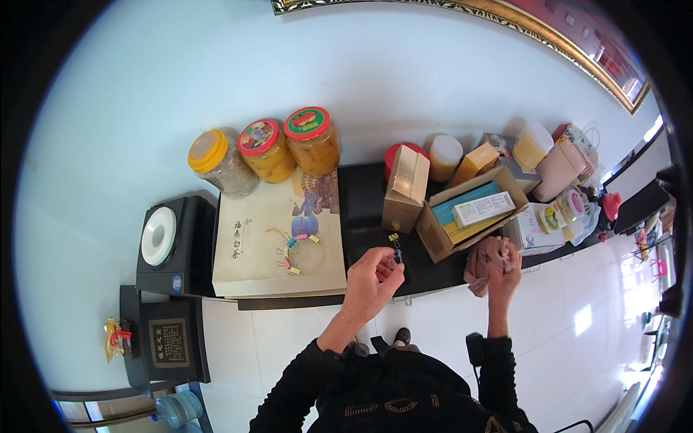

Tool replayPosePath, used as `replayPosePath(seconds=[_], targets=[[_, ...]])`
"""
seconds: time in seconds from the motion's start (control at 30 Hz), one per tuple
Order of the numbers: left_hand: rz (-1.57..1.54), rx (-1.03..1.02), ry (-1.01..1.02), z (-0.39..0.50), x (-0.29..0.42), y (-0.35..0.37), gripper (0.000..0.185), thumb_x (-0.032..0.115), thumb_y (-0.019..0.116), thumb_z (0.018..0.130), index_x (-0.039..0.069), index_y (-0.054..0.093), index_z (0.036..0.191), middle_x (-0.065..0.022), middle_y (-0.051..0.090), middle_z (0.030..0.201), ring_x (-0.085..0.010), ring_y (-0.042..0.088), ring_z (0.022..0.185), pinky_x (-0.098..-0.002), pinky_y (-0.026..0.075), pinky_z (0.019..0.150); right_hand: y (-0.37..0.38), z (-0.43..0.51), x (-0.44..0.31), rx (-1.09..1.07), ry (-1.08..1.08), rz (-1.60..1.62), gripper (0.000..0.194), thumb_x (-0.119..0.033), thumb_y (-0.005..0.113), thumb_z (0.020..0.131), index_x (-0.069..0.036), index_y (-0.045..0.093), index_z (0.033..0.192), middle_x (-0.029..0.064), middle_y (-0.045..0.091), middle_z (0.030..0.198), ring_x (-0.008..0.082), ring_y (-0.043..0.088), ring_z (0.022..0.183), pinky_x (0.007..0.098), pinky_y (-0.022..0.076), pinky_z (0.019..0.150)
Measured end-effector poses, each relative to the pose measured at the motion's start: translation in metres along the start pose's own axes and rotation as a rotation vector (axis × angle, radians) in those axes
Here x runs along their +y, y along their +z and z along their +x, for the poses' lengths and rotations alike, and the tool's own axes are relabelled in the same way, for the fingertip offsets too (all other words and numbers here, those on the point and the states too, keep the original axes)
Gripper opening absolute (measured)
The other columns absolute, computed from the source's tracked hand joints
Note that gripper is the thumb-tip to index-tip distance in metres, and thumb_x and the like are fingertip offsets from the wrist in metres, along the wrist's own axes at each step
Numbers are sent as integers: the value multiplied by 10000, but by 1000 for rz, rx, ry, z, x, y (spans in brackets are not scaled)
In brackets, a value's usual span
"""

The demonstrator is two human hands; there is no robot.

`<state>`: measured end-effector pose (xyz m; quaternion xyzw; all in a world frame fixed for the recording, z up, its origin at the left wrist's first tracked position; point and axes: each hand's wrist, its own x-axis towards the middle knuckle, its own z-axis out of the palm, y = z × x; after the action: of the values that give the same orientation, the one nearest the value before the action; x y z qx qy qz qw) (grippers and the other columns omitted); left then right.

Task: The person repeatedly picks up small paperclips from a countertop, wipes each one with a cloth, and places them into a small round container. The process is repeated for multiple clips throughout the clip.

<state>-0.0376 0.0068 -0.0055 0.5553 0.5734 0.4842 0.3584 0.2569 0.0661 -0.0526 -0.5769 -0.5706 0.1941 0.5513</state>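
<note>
My left hand pinches a small blue binder clip over the black cabinet top. Just beyond it a yellow binder clip lies on the black surface. My right hand is closed on a crumpled brownish-pink cloth, beside the near right corner of an open cardboard box. To the left, several yellow, pink and teal binder clips are arranged around the left and upper edge of a round clear object, on a large cream gift box.
Two red-lidded jars of yellow fruit and a yellow-lidded jar stand at the back of the gift box. A tall carton, a white-lidded jar and more packages crowd the right. A black device with a white disc sits left.
</note>
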Motion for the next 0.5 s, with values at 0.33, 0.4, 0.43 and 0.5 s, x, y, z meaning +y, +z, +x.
replayPosePath(seconds=[0.33,0.4,0.43,0.5], targets=[[-538,-237,-184,1,11,23,172,1,675,966,-15,672,1137,-31,715,994,-77,657,897,-242,554,804,27,-41,-123,-449,-86,145,539,-32,878,726,-137,691,1221,111,567,1288,261,596,1176,370,500,987],[-557,-244,-235,1,7,15,140,-30,647,970,-16,686,1103,-34,723,992,-79,663,907,-250,557,802,34,-42,-132,-442,-44,160,530,-39,879,735,-139,690,1220,109,563,1290,264,596,1180,369,502,983],[-519,-255,-208,0,6,12,138,-30,648,969,-19,687,1100,-33,723,986,-78,663,906,-250,557,801,37,-44,-134,-438,1,175,526,-43,880,739,-140,690,1220,107,561,1290,266,597,1182,369,502,981],[-499,-276,-179,-2,4,8,135,-30,650,966,-23,690,1095,-29,723,973,-76,662,903,-251,556,799,40,-45,-135,-439,-43,234,490,-36,855,763,-125,685,1215,101,620,1240,244,609,1172,356,499,984]])
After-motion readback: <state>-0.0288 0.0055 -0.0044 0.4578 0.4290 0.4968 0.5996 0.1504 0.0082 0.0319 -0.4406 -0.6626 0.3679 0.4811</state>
